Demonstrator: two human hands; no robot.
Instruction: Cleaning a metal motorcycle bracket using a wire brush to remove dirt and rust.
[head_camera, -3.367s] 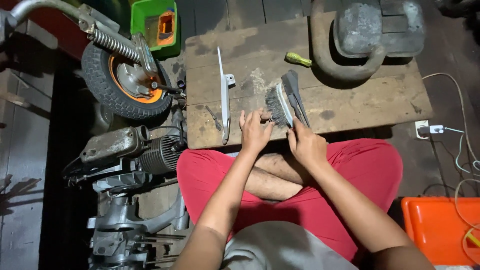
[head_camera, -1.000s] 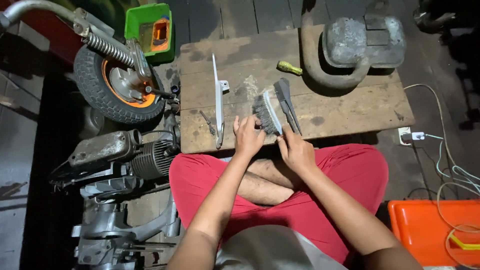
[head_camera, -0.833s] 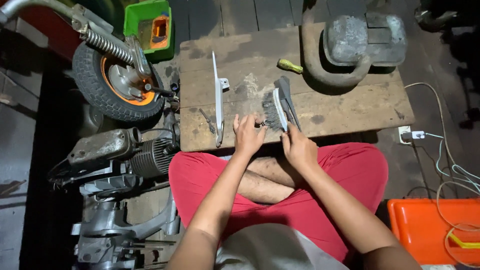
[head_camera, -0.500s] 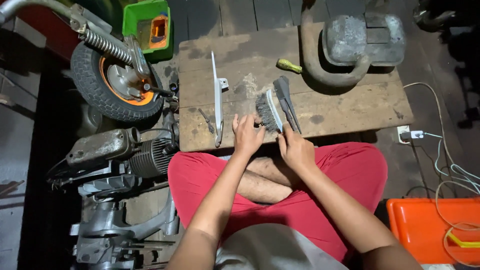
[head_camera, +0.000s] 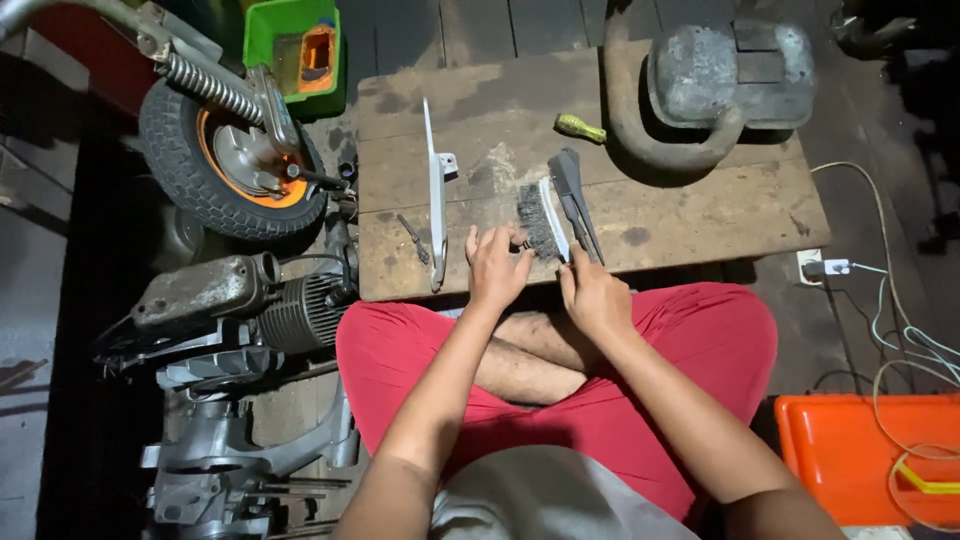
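Since a moment ago almost nothing shifts: right hand (head_camera: 592, 292) stays in a closed grip on the wire brush (head_camera: 541, 221) handle, left hand (head_camera: 494, 268) pinches a small part against the bristles, counter (head_camera: 700, 210) under both — brushing continues in place.

Red shorts (head_camera: 700, 350), orange wheel hub (head_camera: 235, 160)

Low plank bench (head_camera: 700, 215), worn. On it: white bar (head_camera: 436, 195) left; small bolt (head_camera: 412, 237) beside; wire brush (head_camera: 542, 220) centre; green handle (head_camera: 581, 127) far; grey casting (head_camera: 728, 75) far right.
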